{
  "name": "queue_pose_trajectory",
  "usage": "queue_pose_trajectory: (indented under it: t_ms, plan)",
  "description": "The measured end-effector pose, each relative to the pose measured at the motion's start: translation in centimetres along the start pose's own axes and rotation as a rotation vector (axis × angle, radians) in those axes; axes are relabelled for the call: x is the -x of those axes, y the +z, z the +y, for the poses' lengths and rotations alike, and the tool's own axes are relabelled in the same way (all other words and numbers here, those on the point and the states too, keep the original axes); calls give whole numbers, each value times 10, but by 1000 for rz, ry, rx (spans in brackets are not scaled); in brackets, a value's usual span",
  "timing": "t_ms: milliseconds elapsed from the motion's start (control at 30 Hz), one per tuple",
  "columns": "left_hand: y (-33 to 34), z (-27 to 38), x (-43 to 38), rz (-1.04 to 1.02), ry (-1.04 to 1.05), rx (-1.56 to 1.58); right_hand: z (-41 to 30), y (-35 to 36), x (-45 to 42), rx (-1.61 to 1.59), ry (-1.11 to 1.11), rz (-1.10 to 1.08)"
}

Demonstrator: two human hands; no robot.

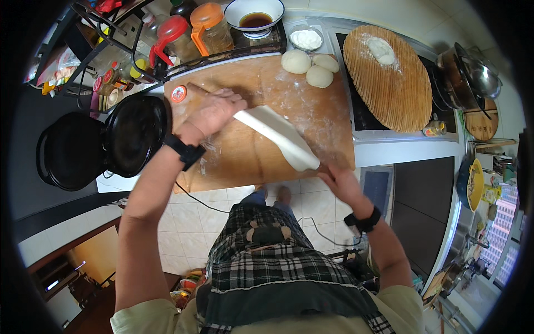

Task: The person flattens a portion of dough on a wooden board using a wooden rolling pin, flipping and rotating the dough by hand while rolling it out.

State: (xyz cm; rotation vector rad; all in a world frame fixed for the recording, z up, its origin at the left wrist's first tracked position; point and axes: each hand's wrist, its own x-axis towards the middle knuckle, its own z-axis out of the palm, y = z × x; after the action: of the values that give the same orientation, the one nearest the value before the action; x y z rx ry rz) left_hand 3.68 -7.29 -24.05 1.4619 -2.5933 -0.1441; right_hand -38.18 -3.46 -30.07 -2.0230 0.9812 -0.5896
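Note:
A white dough sheet [279, 135] hangs slantwise over the wooden board [225, 154], apparently wrapped around a wooden rolling pin [196, 88]. The pin's far-left end shows beyond my left hand [215, 110], which closes over it at the upper left end of the dough. At the lower right end, by the board's front edge, my right hand [342, 181] grips what looks like the pin's other end; motion blurs its fingers. Several dough pieces [296, 61] rest at the board's back right corner. Loose flour is scattered across the wood.
An open black electric griddle [135, 135] stands left. Behind are a bowl of dark liquid [255, 18], a glass bowl of white powder [306, 38] and lidded pitchers [212, 31]. Right, a ridged round wooden board [388, 92] bearing dough [380, 50] covers the cooktop.

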Motion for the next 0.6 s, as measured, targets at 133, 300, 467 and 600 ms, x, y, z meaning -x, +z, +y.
queue_pose_trajectory:
  t_ms: [133, 300, 467, 600]
  plan:
    - [-11, -31, -2, -87, -129, -37, -1, -42, -67, 491, -61, -70]
    - [-50, -58, -13, 176, -187, -183, -8, -74, -152, 626, -232, 12]
    - [-26, -60, 19, 243, -176, -66, 9, -56, -170, 691, -332, 22]
    - [58, -32, 58, 225, -216, -52, 51, -29, -150, 647, -308, -110]
